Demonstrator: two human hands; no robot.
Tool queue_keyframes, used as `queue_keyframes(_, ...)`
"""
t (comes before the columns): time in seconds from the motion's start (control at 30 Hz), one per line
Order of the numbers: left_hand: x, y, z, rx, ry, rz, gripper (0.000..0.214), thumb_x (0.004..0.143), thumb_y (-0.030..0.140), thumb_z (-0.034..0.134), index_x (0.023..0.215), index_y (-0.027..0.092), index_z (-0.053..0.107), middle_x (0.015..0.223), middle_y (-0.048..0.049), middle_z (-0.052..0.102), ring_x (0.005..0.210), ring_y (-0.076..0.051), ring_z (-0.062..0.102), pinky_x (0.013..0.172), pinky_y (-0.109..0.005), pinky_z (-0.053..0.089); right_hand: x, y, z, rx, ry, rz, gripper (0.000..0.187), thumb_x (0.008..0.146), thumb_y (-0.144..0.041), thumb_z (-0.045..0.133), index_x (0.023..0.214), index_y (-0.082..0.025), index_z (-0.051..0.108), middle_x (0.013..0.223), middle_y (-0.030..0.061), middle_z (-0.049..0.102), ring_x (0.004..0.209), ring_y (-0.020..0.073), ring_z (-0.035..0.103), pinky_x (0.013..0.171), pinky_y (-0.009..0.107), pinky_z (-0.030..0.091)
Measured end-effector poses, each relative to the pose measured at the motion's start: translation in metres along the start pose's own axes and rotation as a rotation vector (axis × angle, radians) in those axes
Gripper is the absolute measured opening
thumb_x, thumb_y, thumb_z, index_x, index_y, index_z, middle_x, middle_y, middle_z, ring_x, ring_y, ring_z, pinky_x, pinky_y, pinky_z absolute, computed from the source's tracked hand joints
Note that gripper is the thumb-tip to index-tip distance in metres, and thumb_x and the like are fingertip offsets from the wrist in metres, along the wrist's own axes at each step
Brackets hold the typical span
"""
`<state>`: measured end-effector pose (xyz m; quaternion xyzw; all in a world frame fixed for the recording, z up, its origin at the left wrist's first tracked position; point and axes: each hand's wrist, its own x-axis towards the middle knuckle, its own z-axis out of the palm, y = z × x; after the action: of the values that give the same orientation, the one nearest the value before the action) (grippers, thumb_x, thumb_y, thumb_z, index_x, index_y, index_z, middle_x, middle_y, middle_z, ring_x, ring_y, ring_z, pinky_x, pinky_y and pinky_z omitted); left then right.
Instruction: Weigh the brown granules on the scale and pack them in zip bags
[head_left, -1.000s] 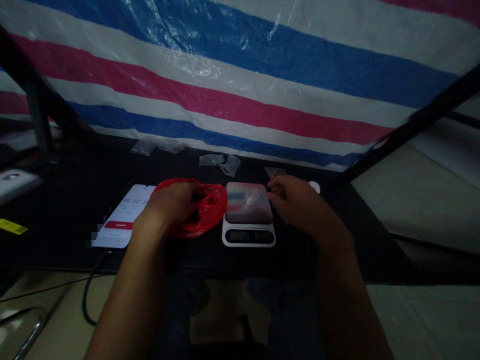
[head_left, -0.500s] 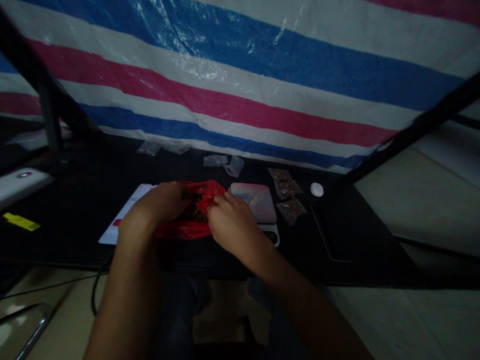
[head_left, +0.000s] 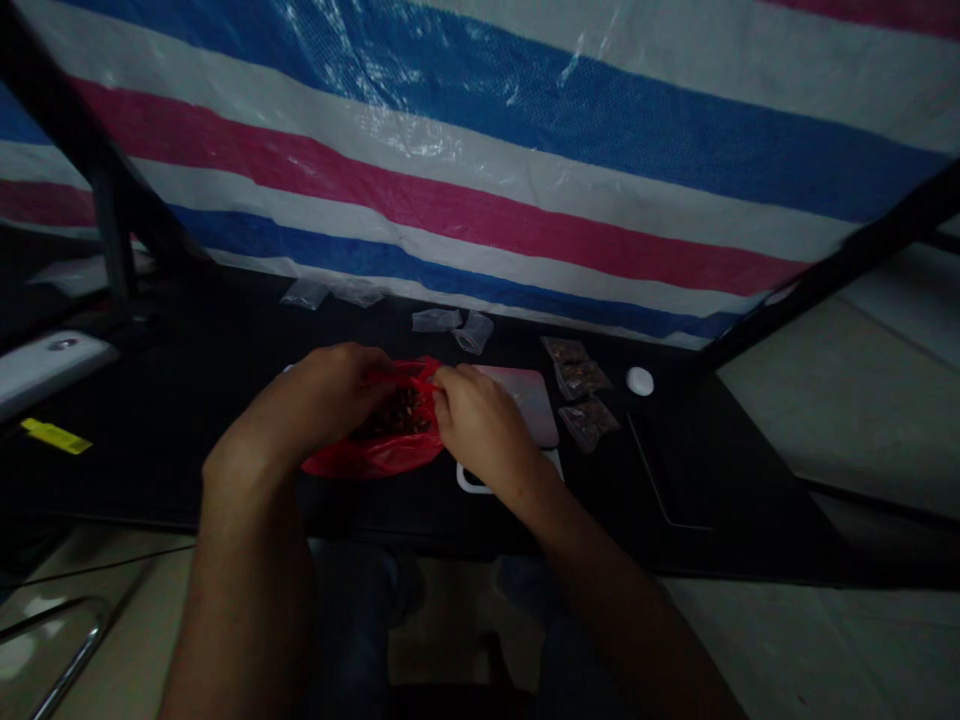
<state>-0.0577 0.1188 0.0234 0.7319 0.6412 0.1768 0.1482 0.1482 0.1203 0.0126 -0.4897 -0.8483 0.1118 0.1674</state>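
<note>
Red plastic bag (head_left: 382, 450): on the black desk (head_left: 187, 400), toward its near edge, its mouth pulled open, with dark brown pieces (head_left: 397, 415) visible inside.

Left hand (head_left: 326, 395): at the bag's 9 o'clock, fingers curled narrow, pinching the rim. Right hand (head_left: 472, 425): at the bag's 3 o'clock, likewise pinching the rim. The two hands stand close together, with only the bag's opening between them.

Kitchen scale (head_left: 529, 395): just beside the bag at 3 o'clock, its white base (head_left: 469, 482) and platform partly behind the right hand. Whether the hand touches it cannot be told.

Small brown-filled packets (head_left: 579, 378): three, in a loose column beyond the scale, at 3 o'clock.

White round object (head_left: 639, 381): further out, at 3 o'clock.

Clear plastic bags (head_left: 454, 320): at 12 o'clock, along the far edge of the desk, below the striped tarpaulin (head_left: 480, 200).

Yellow label (head_left: 54, 436): well apart at 9 o'clock, with open dark desktop between it and the left hand.

Near desk edge: just below the hands, at 6 o'clock.
</note>
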Motion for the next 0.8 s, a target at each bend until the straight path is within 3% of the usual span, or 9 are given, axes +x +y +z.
queue_keyframes(0.1,0.01,0.006,0.004,0.006,0.089,0.107,0.051,0.093,0.032,0.055,0.137,0.011,0.068,0.139,-0.0201,0.069,0.124,-0.034,0.068,0.109,-0.048,0.052,0.006,0.007,0.004,0.349,0.157,0.019,0.016,0.099,-0.01,0.046,0.1,-0.02,0.059,0.099,0.009,0.071,0.093,0.0232,0.069,0.084,0.038,0.053)
queue_keyframes(0.17,0.019,0.009,0.011,-0.092,0.118,0.202,0.059,0.091,0.031,0.055,0.145,0.009,0.061,0.153,-0.0192,0.06,0.142,-0.032,0.057,0.121,-0.046,0.043,0.011,0.01,0.012,0.635,0.247,0.03,0.016,0.097,-0.01,0.045,0.103,-0.023,0.052,0.097,0.0046,0.069,0.092,0.0208,0.068,0.083,0.036,0.053)
queue_keyframes(0.27,0.027,0.012,0.019,-0.253,0.032,0.216,0.049,0.097,0.036,0.046,0.135,0.015,0.067,0.138,-0.0137,0.071,0.127,-0.029,0.067,0.113,-0.044,0.05,0.019,0.014,0.028,0.98,0.277,0.077,0.026,0.092,-0.008,0.045,0.111,-0.025,0.045,0.098,0.0012,0.066,0.09,0.0184,0.068,0.077,0.032,0.054)
queue_keyframes(0.33,0.027,0.012,0.02,-0.286,-0.007,0.151,0.043,0.099,0.039,0.04,0.118,0.016,0.071,0.115,-0.0119,0.078,0.106,-0.028,0.073,0.099,-0.043,0.056,0.021,0.016,0.034,1.034,0.303,0.122,0.034,0.088,-0.006,0.046,0.115,-0.026,0.043,0.103,0.0015,0.064,0.091,0.0178,0.068,0.078,0.032,0.055)
queue_keyframes(0.4,0.026,0.012,0.017,-0.284,0.036,0.058,0.04,0.099,0.04,0.04,0.112,0.016,0.069,0.105,-0.0114,0.078,0.096,-0.029,0.073,0.091,-0.043,0.057,0.02,0.018,0.033,0.921,0.37,0.156,0.039,0.085,-0.002,0.046,0.116,-0.025,0.043,0.111,0.0044,0.062,0.099,0.0191,0.067,0.084,0.035,0.056)
queue_keyframes(0.47,0.024,0.015,0.013,-0.288,0.096,-0.048,0.038,0.098,0.036,0.041,0.121,0.016,0.064,0.106,-0.012,0.077,0.094,-0.029,0.073,0.087,-0.042,0.056,0.014,0.015,0.024,0.688,0.4,0.137,0.04,0.085,0.002,0.044,0.117,-0.023,0.047,0.121,0.0096,0.059,0.112,0.0215,0.064,0.095,0.039,0.055)
queue_keyframes(0.6,0.024,0.022,0.011,-0.254,0.106,-0.203,0.044,0.096,0.032,0.042,0.135,0.015,0.053,0.1,-0.0112,0.075,0.088,-0.029,0.072,0.082,-0.042,0.056,-0.003,-0.004,-0.004,0.171,0.377,-0.029,0.035,0.096,-0.002,0.042,0.118,-0.018,0.063,0.144,0.0168,0.051,0.133,0.0277,0.052,0.112,0.045,0.047)
queue_keyframes(0.7,0.029,0.022,0.017,-0.202,0.119,-0.143,0.036,0.095,0.03,0.043,0.124,0.016,0.058,0.1,-0.0097,0.073,0.091,-0.028,0.07,0.087,-0.042,0.056,-0.011,-0.018,-0.016,0.01,0.201,-0.213,0.035,0.105,-0.008,0.04,0.122,-0.018,0.069,0.133,0.0134,0.063,0.127,0.0258,0.056,0.109,0.041,0.048)
queue_keyframes(0.8,0.031,0.016,0.018,-0.109,0.166,0.014,0.03,0.094,0.024,0.041,0.107,0.016,0.066,0.113,-0.0134,0.07,0.109,-0.028,0.067,0.103,-0.043,0.053,-0.012,-0.021,-0.016,-0.121,-0.052,-0.268,0.032,0.106,-0.01,0.043,0.118,-0.016,0.072,0.117,0.011,0.072,0.111,0.0243,0.065,0.096,0.037,0.053)
